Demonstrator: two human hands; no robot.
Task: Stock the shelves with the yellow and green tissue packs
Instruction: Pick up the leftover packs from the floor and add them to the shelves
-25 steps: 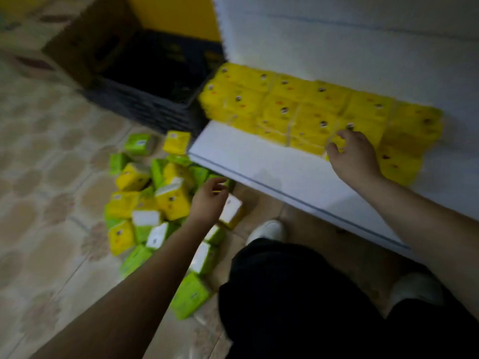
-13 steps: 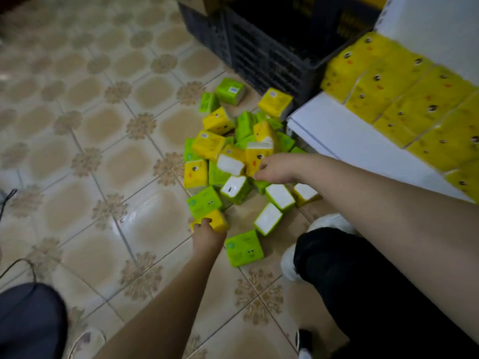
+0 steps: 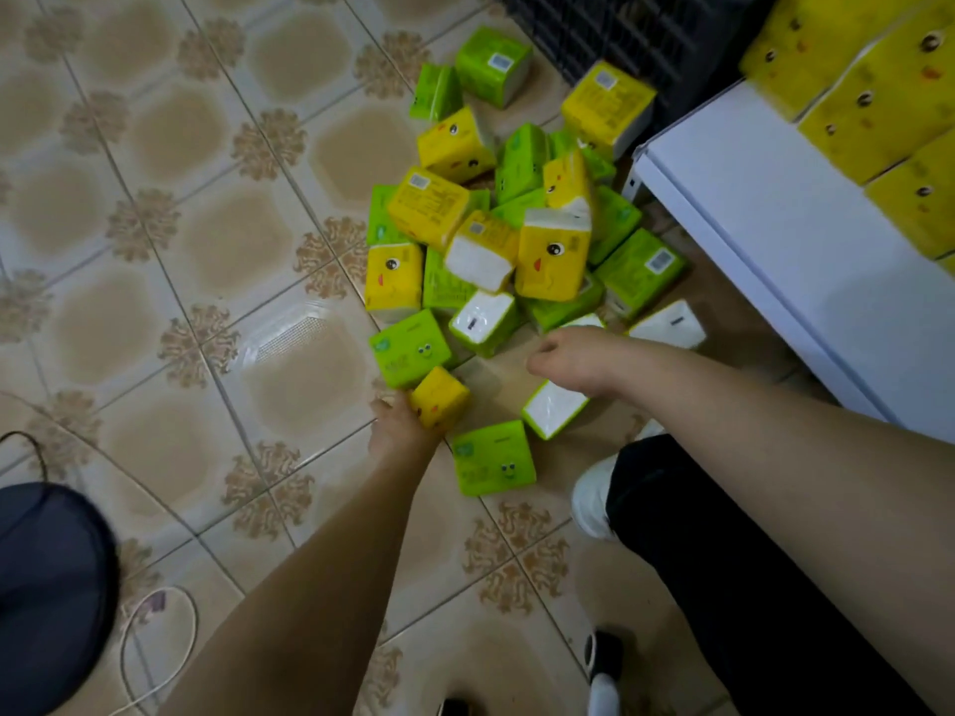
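A pile of yellow and green tissue packs (image 3: pixel 517 235) lies on the tiled floor. My left hand (image 3: pixel 398 426) grips a small yellow pack (image 3: pixel 439 397) at the pile's near edge, beside a green pack (image 3: pixel 493 459). Over the near right of the pile hovers my right hand (image 3: pixel 568 356), fingers loosely curled, with nothing seen in them; a green pack with a white end (image 3: pixel 553 408) lies just below it. Several yellow packs (image 3: pixel 878 105) stand in rows on the white shelf (image 3: pixel 775 224) at the right.
A black plastic crate (image 3: pixel 620 28) stands behind the pile, against the shelf's corner. A dark rounded object (image 3: pixel 46 586) and a thin cable (image 3: pixel 155 638) lie at the lower left. My black trouser leg (image 3: pixel 723 560) and white shoe (image 3: pixel 594 498) are at the lower right.
My view swung from the shelf down to the pile. My right hand left the shelved yellow packs and came over the pile. My left hand took hold of a yellow pack.
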